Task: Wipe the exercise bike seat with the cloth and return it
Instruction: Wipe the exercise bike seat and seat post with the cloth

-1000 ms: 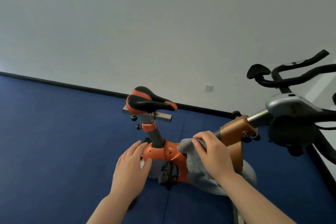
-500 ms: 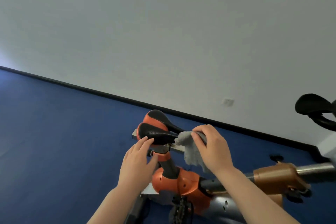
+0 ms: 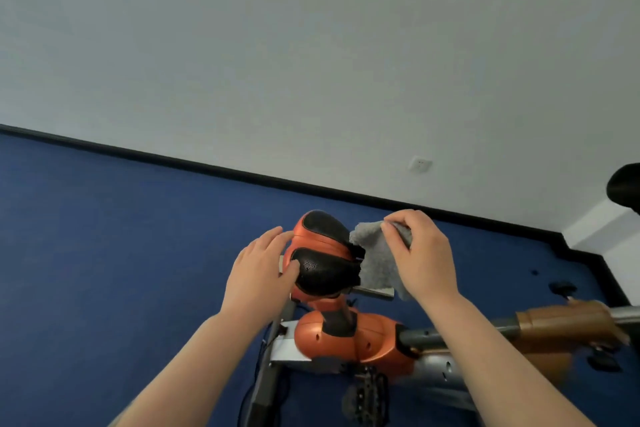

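Note:
The exercise bike seat (image 3: 322, 253) is black and orange and sits at the centre of the view on its post. My left hand (image 3: 259, 270) rests against the seat's left side with fingers spread, the thumb touching the black pad. My right hand (image 3: 422, 257) pinches a grey fluffy cloth (image 3: 377, 260) that hangs down right at the narrow front end of the seat. The cloth's lower edge covers part of the seat rail.
The orange bike frame (image 3: 349, 340) and a pedal (image 3: 367, 395) lie below the seat. A copper-coloured tube (image 3: 568, 326) runs off to the right. Blue floor mat (image 3: 104, 253) surrounds the bike; a white wall with a socket (image 3: 420, 164) stands behind.
My right hand lifted the cloth from the frame up to the nose of the seat. My left hand rose to the seat's left side. The view shifted left, away from the handlebars.

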A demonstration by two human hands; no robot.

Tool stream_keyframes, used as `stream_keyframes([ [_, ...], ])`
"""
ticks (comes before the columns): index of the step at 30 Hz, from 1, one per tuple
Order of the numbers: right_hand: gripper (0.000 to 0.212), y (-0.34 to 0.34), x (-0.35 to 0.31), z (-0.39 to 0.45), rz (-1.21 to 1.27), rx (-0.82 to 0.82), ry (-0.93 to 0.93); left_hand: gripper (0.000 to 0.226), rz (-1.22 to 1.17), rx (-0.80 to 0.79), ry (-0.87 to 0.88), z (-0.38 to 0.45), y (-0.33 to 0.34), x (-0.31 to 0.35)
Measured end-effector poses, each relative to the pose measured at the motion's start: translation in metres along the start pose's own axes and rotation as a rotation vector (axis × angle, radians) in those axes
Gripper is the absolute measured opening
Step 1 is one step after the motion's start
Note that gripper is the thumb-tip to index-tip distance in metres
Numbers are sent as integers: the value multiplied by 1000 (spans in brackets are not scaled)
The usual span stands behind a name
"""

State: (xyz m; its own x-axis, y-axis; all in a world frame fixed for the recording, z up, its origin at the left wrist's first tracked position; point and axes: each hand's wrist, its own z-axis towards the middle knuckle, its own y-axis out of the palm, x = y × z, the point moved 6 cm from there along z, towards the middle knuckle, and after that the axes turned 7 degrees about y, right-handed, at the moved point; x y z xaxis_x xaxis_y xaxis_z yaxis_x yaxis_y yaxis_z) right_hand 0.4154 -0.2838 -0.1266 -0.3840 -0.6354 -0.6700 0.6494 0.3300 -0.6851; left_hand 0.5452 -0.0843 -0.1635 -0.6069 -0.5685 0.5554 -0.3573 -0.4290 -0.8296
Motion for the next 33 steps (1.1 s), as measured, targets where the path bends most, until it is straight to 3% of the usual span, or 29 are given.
stream_keyframes([
  [10,4,29,-7,-10,-39,89,97,48,-17,-112,62,10,21,-30],
  [18,6,42,-8,-31,220,189,285,48,-51,-103,51,14,24,-36],
  [20,9,54,-16,-38,268,172,265,48,-59,-113,54,14,26,-37],
  [24,13,104,-25,-54,255,-14,230,47,-92,-133,26,8,32,-45],
  [33,36,131,-17,-72,-101,-57,-225,49,-174,-116,70,2,39,-54],
])
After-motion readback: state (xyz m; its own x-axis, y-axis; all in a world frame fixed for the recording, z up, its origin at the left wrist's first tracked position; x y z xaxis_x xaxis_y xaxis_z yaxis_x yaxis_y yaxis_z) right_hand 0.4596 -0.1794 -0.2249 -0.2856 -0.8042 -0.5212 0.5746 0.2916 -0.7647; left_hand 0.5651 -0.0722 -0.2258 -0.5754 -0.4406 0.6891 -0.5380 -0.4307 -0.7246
